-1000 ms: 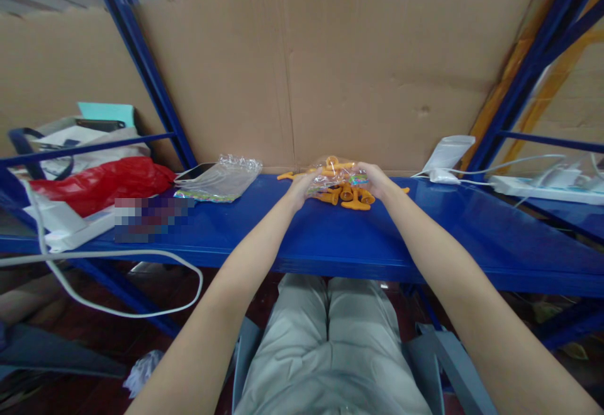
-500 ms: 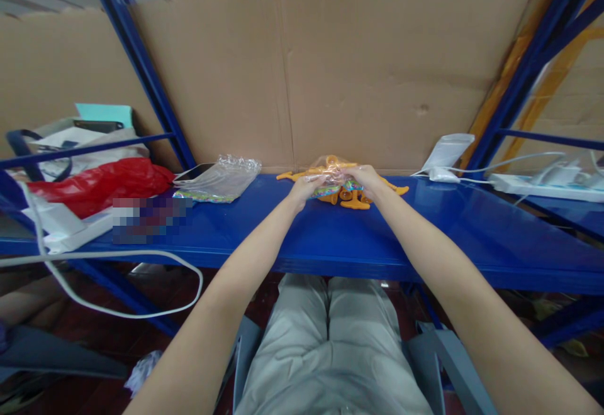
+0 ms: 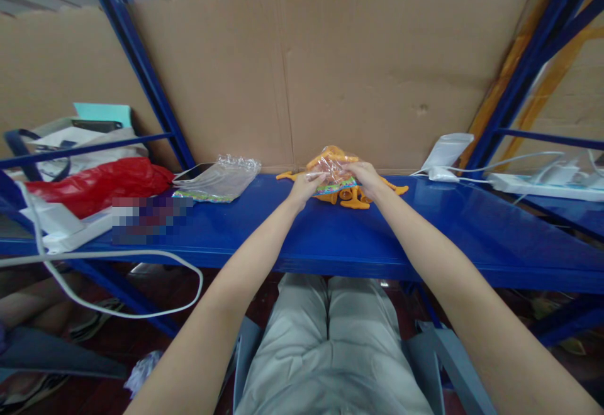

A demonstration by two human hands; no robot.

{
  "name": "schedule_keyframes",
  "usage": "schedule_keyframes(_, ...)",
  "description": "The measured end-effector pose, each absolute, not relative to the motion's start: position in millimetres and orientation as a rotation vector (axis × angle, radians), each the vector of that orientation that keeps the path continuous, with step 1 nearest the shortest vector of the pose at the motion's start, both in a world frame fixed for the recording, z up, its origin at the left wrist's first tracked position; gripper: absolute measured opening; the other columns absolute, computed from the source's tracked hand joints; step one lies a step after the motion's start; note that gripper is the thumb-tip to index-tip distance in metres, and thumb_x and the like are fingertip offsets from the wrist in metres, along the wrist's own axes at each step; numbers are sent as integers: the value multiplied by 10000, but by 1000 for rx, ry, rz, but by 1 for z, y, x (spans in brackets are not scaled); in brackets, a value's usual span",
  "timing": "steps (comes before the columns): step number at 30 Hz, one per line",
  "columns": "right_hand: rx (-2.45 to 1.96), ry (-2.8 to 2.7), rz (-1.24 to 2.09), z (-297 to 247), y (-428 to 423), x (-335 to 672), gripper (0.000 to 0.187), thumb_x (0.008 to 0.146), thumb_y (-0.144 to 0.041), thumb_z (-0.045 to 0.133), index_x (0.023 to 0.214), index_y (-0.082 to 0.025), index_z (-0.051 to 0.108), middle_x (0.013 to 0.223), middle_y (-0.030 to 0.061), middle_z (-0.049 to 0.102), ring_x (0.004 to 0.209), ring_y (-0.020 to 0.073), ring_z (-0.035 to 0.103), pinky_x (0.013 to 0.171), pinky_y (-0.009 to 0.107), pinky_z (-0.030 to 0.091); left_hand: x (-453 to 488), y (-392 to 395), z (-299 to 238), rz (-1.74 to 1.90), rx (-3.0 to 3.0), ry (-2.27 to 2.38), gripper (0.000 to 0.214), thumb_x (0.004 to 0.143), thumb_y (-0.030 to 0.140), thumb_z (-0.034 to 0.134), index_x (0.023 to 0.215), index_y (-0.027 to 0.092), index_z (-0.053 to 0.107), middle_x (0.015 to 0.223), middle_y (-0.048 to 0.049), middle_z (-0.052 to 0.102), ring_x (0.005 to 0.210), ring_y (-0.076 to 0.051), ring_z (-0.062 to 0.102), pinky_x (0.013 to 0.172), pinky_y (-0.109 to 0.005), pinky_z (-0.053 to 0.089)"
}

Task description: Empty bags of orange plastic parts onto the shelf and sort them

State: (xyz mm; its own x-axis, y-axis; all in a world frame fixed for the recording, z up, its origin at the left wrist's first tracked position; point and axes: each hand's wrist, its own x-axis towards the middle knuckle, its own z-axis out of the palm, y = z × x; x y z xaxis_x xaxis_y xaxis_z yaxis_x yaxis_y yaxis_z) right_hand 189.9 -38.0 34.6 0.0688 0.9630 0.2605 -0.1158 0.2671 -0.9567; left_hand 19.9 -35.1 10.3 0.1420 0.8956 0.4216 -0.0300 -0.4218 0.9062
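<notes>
Between my two hands is a clear plastic bag (image 3: 334, 173) with a bright green and blue printed strip along its near edge. An orange plastic piece (image 3: 330, 153) shows at the bag's far end, apparently inside it. My left hand (image 3: 306, 187) grips the bag's left side with its fingers closed. On the right side, my right hand (image 3: 362, 176) pinches the bag as well. Under and around the bag lie several orange plastic pieces (image 3: 355, 204), partly hidden by the bag and my hands; their kind is unclear.
A stack of clear bags (image 3: 221, 180) lies left on the blue shelf (image 3: 330, 239), beside a red bag (image 3: 108, 179) and a white power strip (image 3: 85, 231). Cardboard (image 3: 377, 69) closes the back. A white device (image 3: 446, 157) with cables stands right. Someone's feet show lower left.
The bag has been raised and tilted, so its printed strip now shows in one line. An orange piece at its far end shows more clearly. Both hands keep their hold.
</notes>
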Motion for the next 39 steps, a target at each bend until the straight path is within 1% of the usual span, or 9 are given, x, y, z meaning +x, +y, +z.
schedule_keyframes(5,-949,-1229,1135,42,-48,192,104,703,-83,648,722,-166,706,719,15,733,671,129,662,696,228,532,20,-34,8,1411,1569,867,243,648,322,794,812,145,771,951,-94,768,1031,-278,676,980,-407,479)
schedule_keyframes(10,-986,-1069,1238,46,-51,193,148,832,-159,596,720,-158,692,697,40,726,649,150,667,683,282,547,17,-35,9,1355,1684,846,186,665,297,779,769,143,765,918,-102,769,1026,-271,674,973,-397,482)
schedule_keyframes(15,-1133,-1028,959,42,-43,192,217,753,-66,626,556,-152,601,540,3,631,519,115,574,564,235,494,19,-36,9,1340,1762,830,179,677,290,759,777,142,770,944,-107,766,999,-269,685,965,-394,488)
schedule_keyframes(18,-1162,-1098,770,40,-40,190,267,730,-55,606,490,-162,558,491,-18,575,497,104,535,547,221,466,21,-38,10,1349,1813,851,166,683,310,753,738,154,767,959,-111,764,1059,-291,667,986,-401,473)
schedule_keyframes(23,-1050,-1157,705,40,-37,190,246,752,-95,585,518,-169,580,521,-25,584,536,97,543,582,203,461,22,-42,13,1437,1798,873,192,682,321,759,789,162,762,1057,-107,748,1177,-290,606,1023,-386,441)
schedule_keyframes(28,-1069,-1173,862,39,-38,194,200,746,-105,602,555,-163,612,585,-1,639,547,103,569,598,220,482,21,-41,15,1413,1654,853,193,659,331,789,727,154,747,1032,-109,753,1081,-282,657,994,-379,470)
schedule_keyframes(33,-1147,-1112,1086,44,-48,197,154,761,-121,612,619,-166,651,620,20,682,571,133,621,621,261,528,17,-35,16,1314,1249,927,281,800,414,675,713,150,714,853,-114,756,857,-245,718,897,-398,539)
schedule_keyframes(36,-1171,-1090,1188,47,-53,197,224,863,-229,590,664,-162,669,641,45,697,588,149,637,628,280,542,17,-36,16,1261,1182,939,236,864,312,609,720,146,693,798,-101,748,732,-191,711,858,-366,559)
schedule_keyframes(39,-1202,-1092,1224,47,-54,196,302,919,-293,569,664,-155,651,613,49,680,561,137,618,613,266,535,19,-39,16,1235,1216,931,150,873,236,594,821,139,696,820,-92,752,658,-161,696,815,-355,573)
